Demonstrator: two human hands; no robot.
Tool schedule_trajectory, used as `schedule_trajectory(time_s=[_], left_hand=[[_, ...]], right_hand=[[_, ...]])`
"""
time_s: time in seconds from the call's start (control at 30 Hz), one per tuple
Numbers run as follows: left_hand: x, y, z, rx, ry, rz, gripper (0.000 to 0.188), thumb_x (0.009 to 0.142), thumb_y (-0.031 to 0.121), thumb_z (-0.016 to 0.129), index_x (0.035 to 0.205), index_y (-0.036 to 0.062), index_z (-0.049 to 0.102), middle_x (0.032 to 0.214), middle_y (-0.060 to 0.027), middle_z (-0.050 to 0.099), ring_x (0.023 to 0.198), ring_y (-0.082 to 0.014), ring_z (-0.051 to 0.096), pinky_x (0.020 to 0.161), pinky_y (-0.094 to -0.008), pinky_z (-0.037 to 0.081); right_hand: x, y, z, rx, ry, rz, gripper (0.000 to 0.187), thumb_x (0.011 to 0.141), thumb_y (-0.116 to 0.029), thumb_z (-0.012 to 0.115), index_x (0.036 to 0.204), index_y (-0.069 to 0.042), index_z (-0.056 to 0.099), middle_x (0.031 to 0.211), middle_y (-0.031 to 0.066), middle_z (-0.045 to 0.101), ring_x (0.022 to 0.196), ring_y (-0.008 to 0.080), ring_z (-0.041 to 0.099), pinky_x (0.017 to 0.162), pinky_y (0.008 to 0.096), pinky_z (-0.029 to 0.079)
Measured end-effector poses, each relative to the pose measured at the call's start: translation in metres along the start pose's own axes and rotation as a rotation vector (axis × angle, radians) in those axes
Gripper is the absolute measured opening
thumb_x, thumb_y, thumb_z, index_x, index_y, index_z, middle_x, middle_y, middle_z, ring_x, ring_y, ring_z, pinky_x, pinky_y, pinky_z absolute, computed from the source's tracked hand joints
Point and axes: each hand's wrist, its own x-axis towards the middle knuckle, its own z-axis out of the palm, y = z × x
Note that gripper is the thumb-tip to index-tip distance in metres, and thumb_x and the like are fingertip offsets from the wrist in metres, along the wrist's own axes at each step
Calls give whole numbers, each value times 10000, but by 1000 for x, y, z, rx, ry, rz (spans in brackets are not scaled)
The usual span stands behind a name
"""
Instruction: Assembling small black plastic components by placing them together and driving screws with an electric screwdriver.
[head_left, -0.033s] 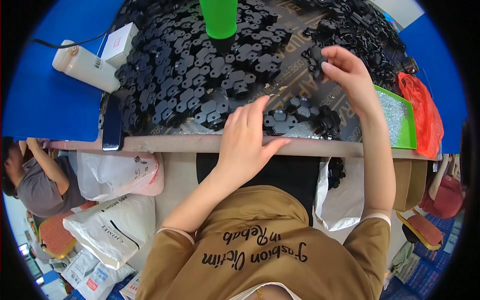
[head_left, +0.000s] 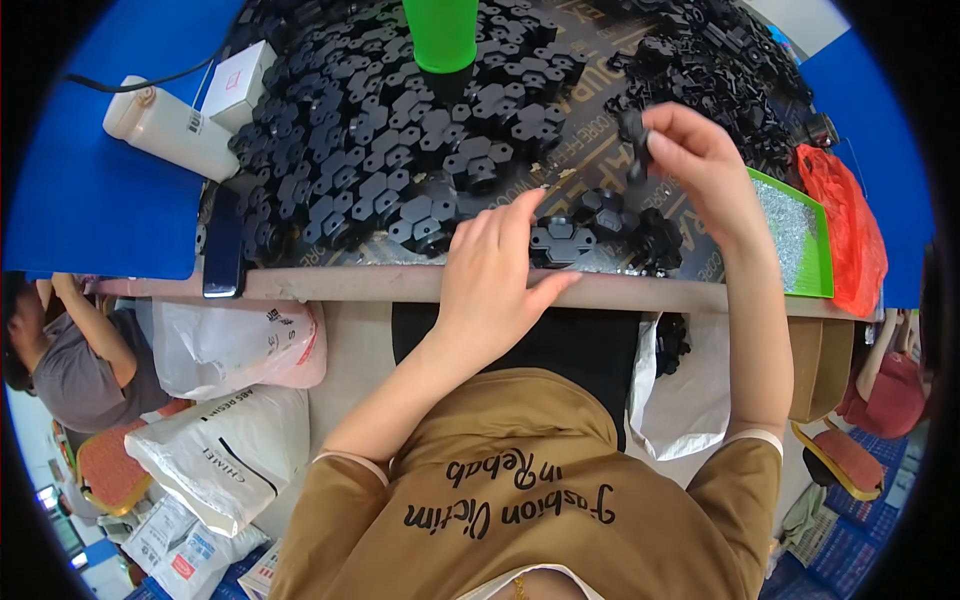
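My left hand (head_left: 490,275) rests at the table's front edge, fingers stretched out and thumb apart, with nothing visibly in it. Over the table's right side, the thumb and fingers of my right hand (head_left: 705,175) pinch a small black plastic part (head_left: 634,140), whose exact shape is blurred. Between the hands, near the edge, lie a few black hexagonal plastic pieces with side lugs (head_left: 562,243). A dark cluster of parts (head_left: 657,245) sits below my right hand. Many similar pieces (head_left: 375,200) cover the table to the left of my left hand.
A green cup (head_left: 440,40) stands among the pieces. Smaller black parts (head_left: 690,80) are heaped far right. A green tray of tiny silvery pieces (head_left: 795,235) and a red plastic bag (head_left: 845,230) are at right. A white bottle (head_left: 170,130) and a phone (head_left: 225,240) lie left.
My right hand has moved slightly down and to the right with the black plastic part, which now hangs at a different tilt. My left hand stays almost in place.
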Motion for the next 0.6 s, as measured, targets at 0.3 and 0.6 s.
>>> schedule_trajectory(time_s=[0.3,0.6], left_hand=[[4,-1,3,-14,27,23,620,702,182,768,1234,49,478,1045,-101,624,1003,-270,582,868,-400,407],[2,0,3,-63,21,-35,662,701,177,769,1269,56,451,1097,-125,648,1036,-292,596,939,-389,386]], right_hand=[[-22,-4,24,-41,-243,185,134,923,-79,611,1027,-15,667,812,-31,622,699,39,558,621,191,462],[-17,-16,39,-273,-257,230,139,865,-15,631,988,-2,694,752,-12,620,666,47,565,580,207,458]])
